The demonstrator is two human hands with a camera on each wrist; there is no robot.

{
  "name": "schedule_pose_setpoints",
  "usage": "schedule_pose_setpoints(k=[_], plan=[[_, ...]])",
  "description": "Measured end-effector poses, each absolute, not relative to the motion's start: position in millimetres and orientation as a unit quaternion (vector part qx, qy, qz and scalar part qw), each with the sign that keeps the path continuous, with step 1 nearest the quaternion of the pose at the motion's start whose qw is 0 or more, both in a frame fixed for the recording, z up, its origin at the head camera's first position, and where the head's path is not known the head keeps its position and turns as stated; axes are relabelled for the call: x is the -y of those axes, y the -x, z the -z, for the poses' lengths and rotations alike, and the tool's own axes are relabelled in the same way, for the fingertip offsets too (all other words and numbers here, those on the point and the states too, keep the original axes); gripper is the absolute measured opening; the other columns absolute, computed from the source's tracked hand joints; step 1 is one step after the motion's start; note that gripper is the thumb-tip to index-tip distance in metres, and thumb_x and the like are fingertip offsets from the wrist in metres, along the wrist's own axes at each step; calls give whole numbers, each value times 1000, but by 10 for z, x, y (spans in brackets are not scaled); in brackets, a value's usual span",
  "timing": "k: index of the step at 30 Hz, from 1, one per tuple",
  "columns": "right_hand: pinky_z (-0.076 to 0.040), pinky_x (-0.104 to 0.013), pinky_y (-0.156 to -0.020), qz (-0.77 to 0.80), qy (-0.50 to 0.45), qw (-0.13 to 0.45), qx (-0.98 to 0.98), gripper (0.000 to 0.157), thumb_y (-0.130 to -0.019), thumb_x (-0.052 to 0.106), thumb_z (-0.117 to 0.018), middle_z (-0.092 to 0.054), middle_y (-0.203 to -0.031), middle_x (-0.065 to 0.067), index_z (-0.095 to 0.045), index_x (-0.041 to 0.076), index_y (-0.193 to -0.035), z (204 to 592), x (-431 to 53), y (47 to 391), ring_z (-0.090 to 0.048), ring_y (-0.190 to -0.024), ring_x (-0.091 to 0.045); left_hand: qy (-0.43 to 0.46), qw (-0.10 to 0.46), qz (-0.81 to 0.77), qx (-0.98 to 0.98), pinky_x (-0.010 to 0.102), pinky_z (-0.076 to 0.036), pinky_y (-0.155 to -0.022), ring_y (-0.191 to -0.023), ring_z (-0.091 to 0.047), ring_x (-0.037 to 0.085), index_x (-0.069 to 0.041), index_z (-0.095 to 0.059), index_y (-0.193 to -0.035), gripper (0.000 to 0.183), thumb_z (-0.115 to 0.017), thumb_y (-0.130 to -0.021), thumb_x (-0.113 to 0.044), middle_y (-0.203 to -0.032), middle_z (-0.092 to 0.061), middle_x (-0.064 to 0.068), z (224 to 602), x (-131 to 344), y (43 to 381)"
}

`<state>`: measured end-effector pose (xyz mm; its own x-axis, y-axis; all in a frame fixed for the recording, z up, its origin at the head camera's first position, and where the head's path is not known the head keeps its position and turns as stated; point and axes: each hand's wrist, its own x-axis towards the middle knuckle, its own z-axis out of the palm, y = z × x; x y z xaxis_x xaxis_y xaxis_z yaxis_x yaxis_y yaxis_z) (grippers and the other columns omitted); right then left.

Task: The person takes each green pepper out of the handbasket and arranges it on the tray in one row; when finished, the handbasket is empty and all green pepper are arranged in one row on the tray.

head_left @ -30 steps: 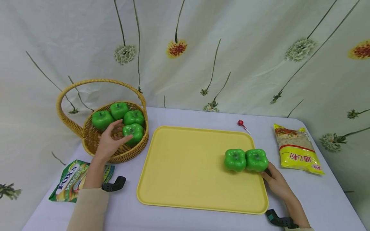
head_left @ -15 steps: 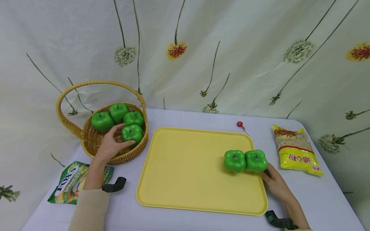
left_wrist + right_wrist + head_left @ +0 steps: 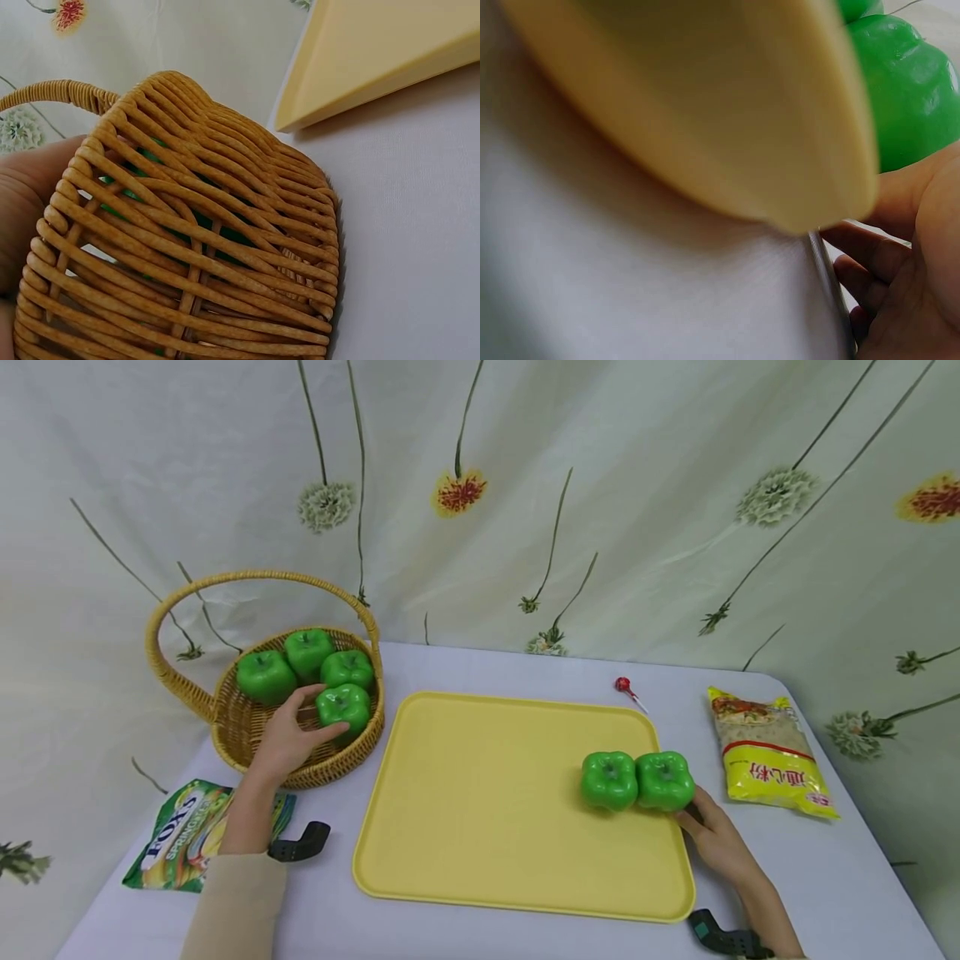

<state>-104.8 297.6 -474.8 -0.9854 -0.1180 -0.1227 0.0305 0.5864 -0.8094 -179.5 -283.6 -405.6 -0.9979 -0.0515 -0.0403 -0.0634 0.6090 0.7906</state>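
Observation:
In the head view, my left hand (image 3: 288,739) grips a green bell pepper (image 3: 345,706) in the wicker basket (image 3: 225,727), thumb on its near side and fingers behind it. Several other green bell peppers (image 3: 266,677) lie further back inside. From the left wrist view, the basket's woven wall (image 3: 187,225) hides most of that hand and the peppers. At the right rim of the yellow tray (image 3: 480,810), my right hand (image 3: 720,839) holds the edge, its thumb close beside a green bell pepper (image 3: 665,782). Another bell pepper (image 3: 609,781) stands against it on the tray.
A green Fox's packet (image 3: 176,839) lies under my left forearm, in front of the basket. Beyond the tray's far right corner is a red lollipop (image 3: 623,684). A yellow pasta bag (image 3: 772,756) rests to the right. The basket's tall handle (image 3: 262,575) arches above it.
My left hand has closed its thumb and fingers in around the near bell pepper in the basket. The right hand and the two peppers on the tray have stayed put.

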Motion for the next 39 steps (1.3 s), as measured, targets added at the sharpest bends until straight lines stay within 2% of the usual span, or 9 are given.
schedule_pose_setpoints(k=[6,8,12,15,17,20,24,35,39], plan=[[-21,-69,-110,452,25,79,-888,56,-102,6,-44,-24,-152,-36,-22,-10,-150,4747,-2974,1039,-20,-141,-54,35,-2,-443,-896,59,-44,-99,-132,-40,47,-10,-28,-153,87,-73,-86,-44,-151,-34,26,4066,2827,1772],[-21,-69,-110,454,26,79,-887,56,-102,6,-44,-23,-152,-36,-21,-10,-150,4743,-2974,1039,-20,-141,-54,33,-10,-446,-894,55,-46,-96,-131,-40,47,-10,-29,-153,85,-73,-87,-42,-150,-35,26,4066,2824,1763],[-21,-69,-110,455,30,76,-887,55,-102,7,-44,-23,-152,-36,-22,-10,-150,4732,-2973,1043,-20,-141,-54,29,-53,-467,-882,30,-49,-88,-125,-45,37,-10,-33,-152,78,-73,-88,-34,-146,-40,22,4060,2821,1746],[-21,-69,-110,454,30,73,-888,55,-102,7,-44,-25,-152,-35,-23,-10,-150,4730,-2972,1049,-20,-141,-53,33,-100,-493,-864,11,-46,-79,-117,-47,18,-11,-37,-151,74,-74,-89,-25,-143,-43,16,4044,2814,1727],[-21,-69,-110,450,29,73,-890,55,-102,7,-44,-26,-152,-36,-23,-10,-150,4730,-2970,1049,-21,-141,-54,40,-124,-511,-850,5,-44,-77,-111,-46,7,-12,-38,-151,73,-74,-88,-22,-141,-44,8,4024,2805,1704],[-21,-68,-110,448,27,75,-891,54,-102,7,-44,-26,-151,-36,-24,-10,-149,4739,-2971,1052,-21,-140,-54,52,-145,-535,-831,4,-46,-77,-106,-46,-2,-14,-39,-151,73,-74,-87,-17,-133,-47,-6,3976,2791,1659],[-21,-68,-111,446,23,76,-891,53,-102,7,-44,-27,-151,-36,-24,-10,-149,4735,-2969,1049,-22,-140,-54,50,-158,-553,-816,3,-46,-79,-107,-46,-3,-18,-40,-151,72,-73,-88,-13,-124,-44,-22,3880,2753,1586],[-22,-68,-110,454,24,74,-888,53,-102,6,-43,-27,-151,-35,-25,-9,-149,4740,-2971,1045,-23,-140,-53,8,-163,-548,-820,4,-46,-79,-110,-46,-1,-24,-43,-149,72,-74,-85,-7,-126,-43,-22,3624,2536,1418],[-22,-68,-110,453,20,77,-888,53,-103,7,-43,-27,-151,-34,-25,-9,-149,4745,-2969,1050,-23,-140,-53,-18,-160,-547,-821,5,-48,-78,-110,-47,1,-18,-44,-148,72,-74,-85,-4,-124,-45,-21,3574,2420,1377]])
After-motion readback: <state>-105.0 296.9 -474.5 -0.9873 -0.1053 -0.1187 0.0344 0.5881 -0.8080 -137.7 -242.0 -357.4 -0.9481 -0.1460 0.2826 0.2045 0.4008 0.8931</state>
